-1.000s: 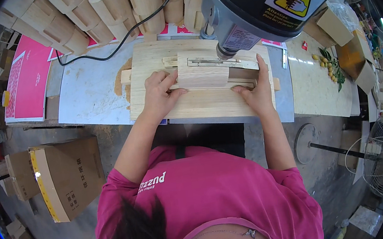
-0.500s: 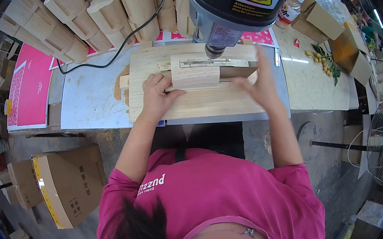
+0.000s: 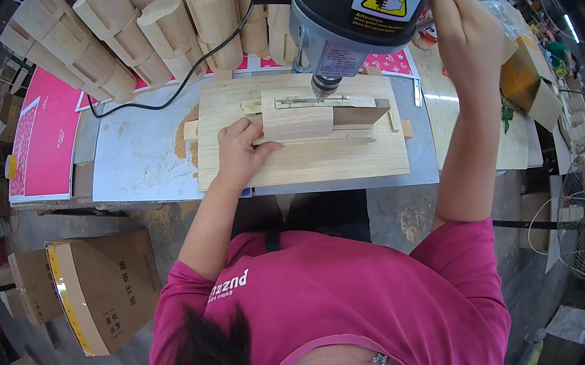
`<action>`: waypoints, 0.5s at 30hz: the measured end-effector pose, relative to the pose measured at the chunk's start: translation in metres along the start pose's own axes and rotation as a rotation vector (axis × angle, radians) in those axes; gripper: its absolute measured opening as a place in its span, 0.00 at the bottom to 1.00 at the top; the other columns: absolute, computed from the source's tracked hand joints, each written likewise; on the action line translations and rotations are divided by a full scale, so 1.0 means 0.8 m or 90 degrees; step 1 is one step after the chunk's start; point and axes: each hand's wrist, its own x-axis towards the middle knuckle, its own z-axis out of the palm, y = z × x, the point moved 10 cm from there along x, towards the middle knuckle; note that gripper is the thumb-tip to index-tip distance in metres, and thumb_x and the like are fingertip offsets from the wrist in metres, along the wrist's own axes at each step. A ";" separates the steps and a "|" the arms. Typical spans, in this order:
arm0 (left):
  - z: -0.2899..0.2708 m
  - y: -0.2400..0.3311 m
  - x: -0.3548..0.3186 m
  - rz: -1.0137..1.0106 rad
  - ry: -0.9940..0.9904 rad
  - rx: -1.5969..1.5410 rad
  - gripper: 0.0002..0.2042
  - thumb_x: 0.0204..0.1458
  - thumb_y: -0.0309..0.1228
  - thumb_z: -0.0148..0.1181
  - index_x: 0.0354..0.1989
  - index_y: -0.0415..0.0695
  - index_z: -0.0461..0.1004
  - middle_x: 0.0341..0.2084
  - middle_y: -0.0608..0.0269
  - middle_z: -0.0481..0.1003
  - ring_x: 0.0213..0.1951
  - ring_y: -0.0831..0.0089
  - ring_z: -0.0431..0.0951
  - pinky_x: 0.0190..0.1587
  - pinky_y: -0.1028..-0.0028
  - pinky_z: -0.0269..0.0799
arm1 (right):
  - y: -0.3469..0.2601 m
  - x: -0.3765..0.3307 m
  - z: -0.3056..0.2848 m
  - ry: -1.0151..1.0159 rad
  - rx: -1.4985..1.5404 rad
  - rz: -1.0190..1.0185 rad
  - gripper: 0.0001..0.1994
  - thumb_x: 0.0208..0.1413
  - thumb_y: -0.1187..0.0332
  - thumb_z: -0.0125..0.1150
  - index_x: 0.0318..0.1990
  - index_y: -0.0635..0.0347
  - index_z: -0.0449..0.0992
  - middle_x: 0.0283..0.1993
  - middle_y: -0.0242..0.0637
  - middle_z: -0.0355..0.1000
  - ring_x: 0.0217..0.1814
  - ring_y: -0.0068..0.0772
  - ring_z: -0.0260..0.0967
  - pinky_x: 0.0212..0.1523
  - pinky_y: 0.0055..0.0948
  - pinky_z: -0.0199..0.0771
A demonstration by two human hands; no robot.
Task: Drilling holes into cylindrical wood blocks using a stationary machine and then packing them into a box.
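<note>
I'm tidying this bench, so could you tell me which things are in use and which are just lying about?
In use: left hand on wooden block, jig board, drill press, right hand.
Lying about: stacked wooden pieces, pink sheets, cardboard box.

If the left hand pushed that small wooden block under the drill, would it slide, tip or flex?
The wooden block looks flat-sided and low, so it likely slides rather than tips. It seems stiff and probably light. The left hand presses it against a wooden jig board, whose strips may stop sideways sliding.
</note>
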 end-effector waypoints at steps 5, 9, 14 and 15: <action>0.000 0.003 0.003 0.006 -0.002 -0.017 0.23 0.28 0.39 0.69 0.38 0.47 0.75 0.21 0.69 0.68 0.29 0.69 0.69 0.36 0.68 0.56 | -0.036 -0.080 -0.025 0.043 0.067 -0.025 0.05 0.52 0.71 0.53 0.27 0.61 0.73 0.17 0.40 0.62 0.16 0.38 0.60 0.19 0.29 0.59; -0.004 0.007 0.005 -0.010 0.009 -0.022 0.15 0.30 0.36 0.69 0.30 0.49 0.77 0.19 0.69 0.66 0.29 0.69 0.67 0.36 0.69 0.56 | -0.028 -0.128 0.001 0.055 0.184 0.004 0.06 0.50 0.77 0.53 0.35 0.65 0.75 0.17 0.38 0.63 0.16 0.33 0.59 0.19 0.28 0.58; -0.005 0.007 0.002 0.011 0.010 0.000 0.22 0.28 0.38 0.69 0.37 0.46 0.75 0.20 0.69 0.67 0.28 0.68 0.69 0.36 0.68 0.56 | -0.012 -0.165 0.043 0.098 0.214 -0.007 0.11 0.49 0.80 0.52 0.40 0.68 0.74 0.17 0.37 0.62 0.16 0.28 0.59 0.19 0.25 0.58; -0.004 0.008 0.002 0.009 0.007 0.006 0.22 0.28 0.38 0.69 0.37 0.46 0.75 0.20 0.68 0.66 0.29 0.68 0.69 0.36 0.68 0.56 | -0.006 -0.173 0.057 0.087 0.209 0.000 0.11 0.49 0.80 0.51 0.41 0.69 0.73 0.18 0.37 0.62 0.17 0.28 0.59 0.20 0.25 0.58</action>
